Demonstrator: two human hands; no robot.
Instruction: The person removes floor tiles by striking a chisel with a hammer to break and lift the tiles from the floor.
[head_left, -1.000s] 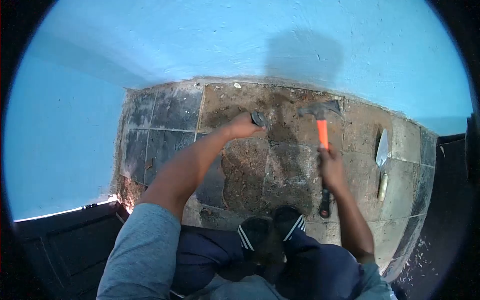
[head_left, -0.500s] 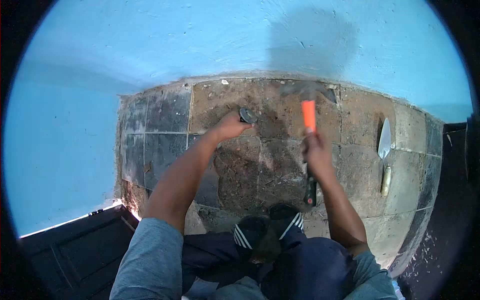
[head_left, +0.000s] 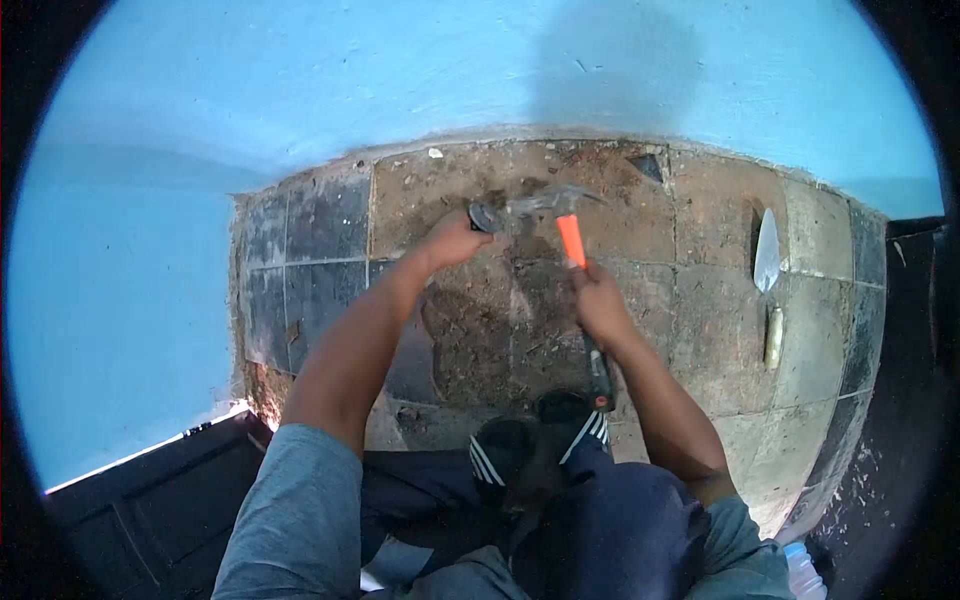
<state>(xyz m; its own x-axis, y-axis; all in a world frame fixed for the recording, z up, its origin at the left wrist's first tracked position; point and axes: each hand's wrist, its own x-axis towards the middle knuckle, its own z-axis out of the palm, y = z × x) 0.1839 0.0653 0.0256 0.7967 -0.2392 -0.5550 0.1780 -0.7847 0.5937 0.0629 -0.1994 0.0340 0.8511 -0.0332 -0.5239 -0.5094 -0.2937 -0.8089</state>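
Observation:
My right hand (head_left: pixel 602 303) is wrapped round the black grip of a claw hammer (head_left: pixel 570 238) with an orange neck. Its head, slightly blurred, is level with my left fist and very close to it. In my left hand (head_left: pixel 453 240), closed and low over the floor, is what looks like a chisel (head_left: pixel 484 217); its round dark top faces the hammer, and the rest is hidden by my fingers. Below both hands lies a rough brown patch of floor (head_left: pixel 480 330) strewn with dirt and chips.
A pointed trowel (head_left: pixel 767 255) with a pale handle lies to the right. Dark tiles (head_left: pixel 325 220) cover the left side. A dark tile shard (head_left: pixel 648 166) rests near the blue wall (head_left: pixel 400 70). My shoes (head_left: pixel 500 450) are just below the work area, and a dark door (head_left: pixel 160 500) stands lower left.
The hammer has swung left and down, from over the floor on the right to close beside the chisel. My left hand keeps its hold, nearly in place.

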